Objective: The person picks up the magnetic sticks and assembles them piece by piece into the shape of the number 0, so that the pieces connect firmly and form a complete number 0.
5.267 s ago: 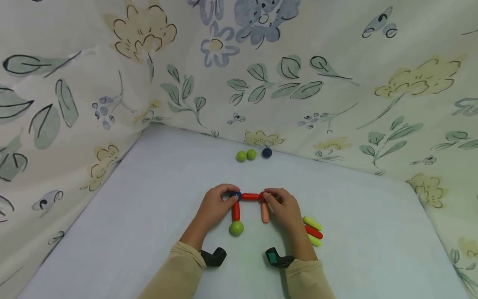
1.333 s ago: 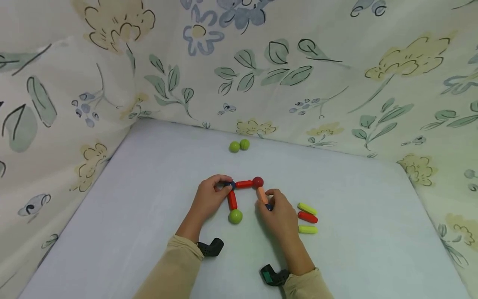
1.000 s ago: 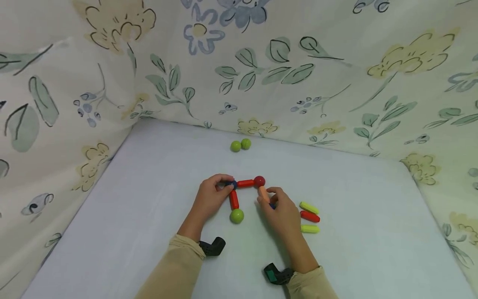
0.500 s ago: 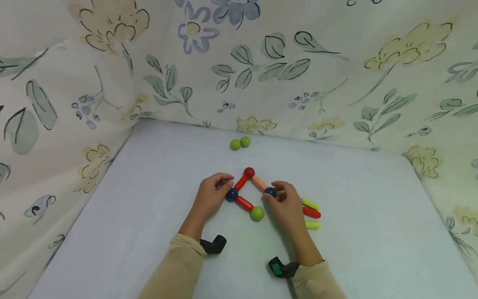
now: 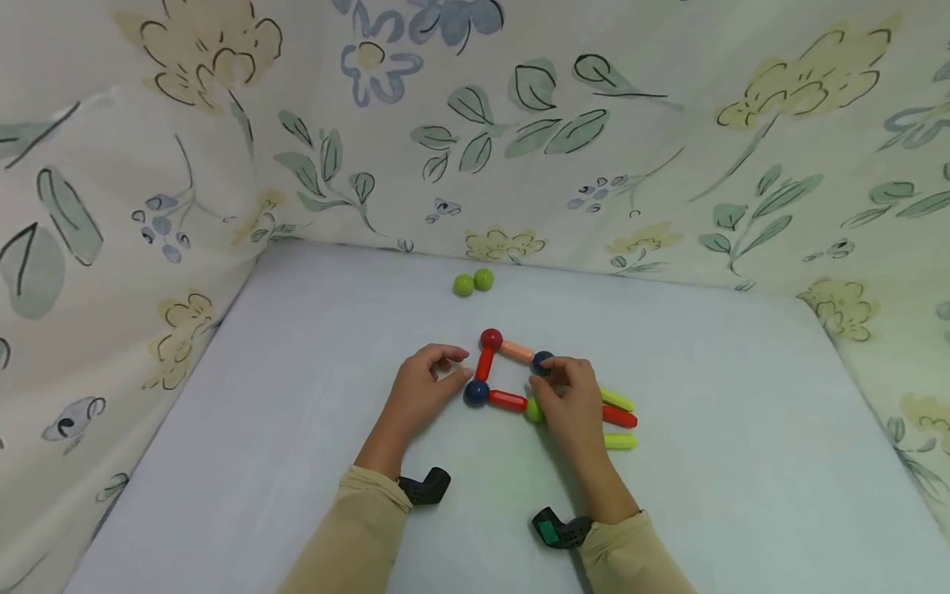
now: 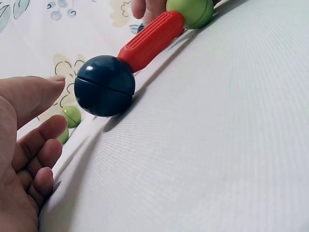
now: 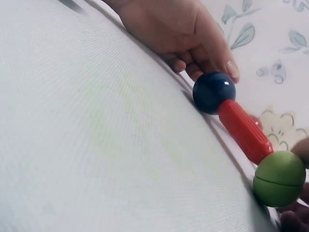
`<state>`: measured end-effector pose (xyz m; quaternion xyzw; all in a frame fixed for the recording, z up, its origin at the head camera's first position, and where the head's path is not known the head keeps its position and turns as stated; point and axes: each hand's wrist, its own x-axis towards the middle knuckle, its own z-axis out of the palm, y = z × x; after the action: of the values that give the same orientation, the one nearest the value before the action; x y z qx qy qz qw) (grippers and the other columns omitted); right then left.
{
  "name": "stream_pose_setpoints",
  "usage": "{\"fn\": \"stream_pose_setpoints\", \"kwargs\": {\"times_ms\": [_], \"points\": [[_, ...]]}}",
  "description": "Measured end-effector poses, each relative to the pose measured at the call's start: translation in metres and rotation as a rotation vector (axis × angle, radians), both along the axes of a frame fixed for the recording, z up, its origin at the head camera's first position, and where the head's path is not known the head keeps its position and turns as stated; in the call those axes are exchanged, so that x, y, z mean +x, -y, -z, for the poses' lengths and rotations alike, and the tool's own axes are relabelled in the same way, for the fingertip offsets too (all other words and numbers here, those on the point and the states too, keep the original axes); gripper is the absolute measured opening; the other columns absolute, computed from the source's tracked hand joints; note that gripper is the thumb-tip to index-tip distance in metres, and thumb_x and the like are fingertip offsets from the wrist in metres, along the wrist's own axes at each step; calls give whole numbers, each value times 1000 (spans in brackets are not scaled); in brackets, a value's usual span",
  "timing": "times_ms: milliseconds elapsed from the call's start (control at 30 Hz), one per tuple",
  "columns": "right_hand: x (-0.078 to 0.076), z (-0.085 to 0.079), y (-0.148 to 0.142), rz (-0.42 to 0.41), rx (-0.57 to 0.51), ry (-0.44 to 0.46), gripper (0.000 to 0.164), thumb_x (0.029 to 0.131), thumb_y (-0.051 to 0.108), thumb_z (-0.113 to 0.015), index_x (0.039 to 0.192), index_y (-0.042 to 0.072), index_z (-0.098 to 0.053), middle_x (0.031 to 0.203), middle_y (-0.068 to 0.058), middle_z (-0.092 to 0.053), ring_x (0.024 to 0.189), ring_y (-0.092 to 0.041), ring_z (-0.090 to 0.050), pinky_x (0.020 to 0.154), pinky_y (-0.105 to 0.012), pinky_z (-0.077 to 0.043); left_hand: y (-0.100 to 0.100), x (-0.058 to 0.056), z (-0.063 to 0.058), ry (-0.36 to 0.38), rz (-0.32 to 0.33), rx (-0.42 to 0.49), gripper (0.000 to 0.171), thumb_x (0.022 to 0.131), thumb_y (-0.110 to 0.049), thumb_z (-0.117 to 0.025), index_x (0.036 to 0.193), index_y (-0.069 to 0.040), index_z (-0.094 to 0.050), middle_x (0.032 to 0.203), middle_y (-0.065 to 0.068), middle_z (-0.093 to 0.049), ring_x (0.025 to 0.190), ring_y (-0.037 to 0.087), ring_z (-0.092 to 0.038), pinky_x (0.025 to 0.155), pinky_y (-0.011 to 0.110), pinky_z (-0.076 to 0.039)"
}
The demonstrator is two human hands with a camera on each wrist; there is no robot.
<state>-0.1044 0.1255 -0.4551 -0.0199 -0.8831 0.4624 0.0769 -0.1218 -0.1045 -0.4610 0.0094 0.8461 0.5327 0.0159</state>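
Note:
A toy frame of balls and magnetic-style rods lies on the table. A red ball (image 5: 491, 339) joins a red rod (image 5: 485, 364) and an orange rod (image 5: 517, 351). The red rod runs down to a dark blue ball (image 6: 105, 86), from which another red rod (image 6: 152, 41) leads to a green ball (image 7: 279, 179). At the orange rod's far end is a second blue ball (image 5: 543, 361). My left hand (image 5: 429, 386) is beside the first blue ball, thumb and fingers apart around nothing. My right hand (image 5: 571, 400) has its fingertips right at the second blue ball, thumb spread from them, partly covering the green ball.
Two yellow rods and a red rod (image 5: 619, 416) lie by my right hand, partly hidden behind it. Two loose green balls (image 5: 463, 285) are at the back of the white table (image 5: 334, 322), near the floral cloth (image 5: 653, 190) that rises behind it.
The blue ball from the back has come to the orange rod's end. The frame has turned, its green ball swinging right. My left hand has let go of its blue ball; my right thumb has parted.

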Motion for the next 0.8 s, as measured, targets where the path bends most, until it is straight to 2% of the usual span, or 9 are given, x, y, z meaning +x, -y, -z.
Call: {"fn": "stream_pose_setpoints", "kwargs": {"times_ms": [167, 333, 500, 667, 800], "points": [[-1, 0, 1, -79, 34, 47, 33, 87, 24, -75, 117, 17, -64, 115, -1, -58, 106, -15, -54, 90, -36, -50, -1, 0, 0, -20, -7, -12, 25, 86, -26, -75, 111, -22, -71, 104, -6, -63, 96, 15, -54, 79, 33, -47], [-2, 0, 1, -107, 45, 101, 37, 86, 24, -76, 121, 19, -63, 120, -2, -56, 111, -18, -52, 98, -41, -48, -1, -2, 0, -41, -8, -13, 23, 87, -24, -75, 110, -23, -71, 104, -7, -63, 96, 15, -54, 79, 34, -48], [-3, -1, 0, -145, 46, 109, 33, 87, 21, -73, 118, 21, -64, 116, 0, -58, 106, -17, -54, 93, -39, -49, 0, -3, 1, -62, -4, -8, 23, 88, -24, -73, 111, -22, -70, 107, -7, -63, 98, 14, -54, 79, 33, -48], [-2, -1, 0, -231, 42, 123, 29, 86, 16, -70, 114, 21, -65, 108, 2, -61, 100, -17, -55, 86, -36, -50, 1, -4, 2, -77, -17, 15, 23, 89, -21, -73, 111, -21, -70, 113, -6, -64, 101, 14, -55, 81, 33, -48], [0, 1, -1, -297, 30, 130, 29, 85, 11, -68, 112, 21, -65, 108, 3, -63, 99, -17, -54, 87, -36, -49, 1, -3, 2, -74, -7, 17, 25, 89, -20, -72, 114, -24, -69, 123, -8, -63, 107, 13, -56, 85, 33, -49]]}}
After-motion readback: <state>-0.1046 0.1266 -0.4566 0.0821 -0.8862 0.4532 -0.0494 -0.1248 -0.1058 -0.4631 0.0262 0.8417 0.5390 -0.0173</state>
